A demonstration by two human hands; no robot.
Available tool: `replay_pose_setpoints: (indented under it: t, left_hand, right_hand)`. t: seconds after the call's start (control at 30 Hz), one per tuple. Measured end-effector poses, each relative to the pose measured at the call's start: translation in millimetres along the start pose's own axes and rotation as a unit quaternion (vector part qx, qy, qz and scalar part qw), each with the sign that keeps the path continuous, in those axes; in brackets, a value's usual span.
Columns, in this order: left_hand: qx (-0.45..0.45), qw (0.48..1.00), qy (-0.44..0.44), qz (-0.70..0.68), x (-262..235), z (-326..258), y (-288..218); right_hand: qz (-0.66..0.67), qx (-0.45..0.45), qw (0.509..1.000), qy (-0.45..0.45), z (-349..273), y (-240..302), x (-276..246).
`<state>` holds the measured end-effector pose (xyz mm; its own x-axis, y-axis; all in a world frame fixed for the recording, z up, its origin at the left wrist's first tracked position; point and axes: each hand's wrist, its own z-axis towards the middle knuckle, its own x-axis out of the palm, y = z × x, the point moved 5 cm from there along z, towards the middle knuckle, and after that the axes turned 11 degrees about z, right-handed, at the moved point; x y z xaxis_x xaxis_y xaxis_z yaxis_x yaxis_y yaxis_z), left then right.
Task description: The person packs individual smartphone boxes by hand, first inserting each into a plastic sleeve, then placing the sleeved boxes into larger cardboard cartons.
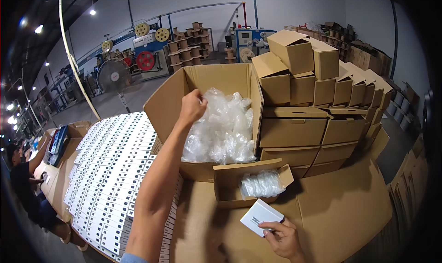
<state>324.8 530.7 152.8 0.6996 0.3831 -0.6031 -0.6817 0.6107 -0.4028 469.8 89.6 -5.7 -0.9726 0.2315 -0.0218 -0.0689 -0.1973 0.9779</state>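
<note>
My left hand (192,106) reaches into a large cardboard carton (172,95) full of crumpled clear plastic bags (225,125). Its fingers are curled together at the left edge of the bags, and what they may pinch is too small to make out. Low in front, my right hand (284,239) grips a flat white box (261,218) with small dark print, thumb and fingers at its near edge. Just beyond that box stands an open small cardboard box (226,184), with several plastic-wrapped items (262,184) lined up inside.
To the left, rows of white boxes (110,171) with dark squares cover the table. Stacked brown cartons (294,129) rise at the right. A co-worker (27,184) is at the far left beside the table. A fan (114,75) and machinery stand behind.
</note>
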Motion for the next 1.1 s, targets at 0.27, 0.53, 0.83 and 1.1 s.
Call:
replay_pose_setpoints:
  t: [0.27,0.53,0.83,1.1]
  left_hand:
    - [-0.055,0.996,-0.06,0.021,-42,16,23]
    - [0.032,0.99,-0.137,-0.031,-100,-53,-47]
    - [0.009,0.986,0.07,-0.154,-149,-255,-145]
    - [-0.216,0.92,0.03,-0.326,-151,-355,-95]
  right_hand:
    - [-0.099,-0.139,0.985,-0.006,26,25,0]
    - [-0.098,-0.235,0.962,-0.104,74,105,19]
    - [-0.19,-0.147,0.97,0.028,67,113,53]
    - [0.052,0.124,0.985,0.112,-55,8,67]
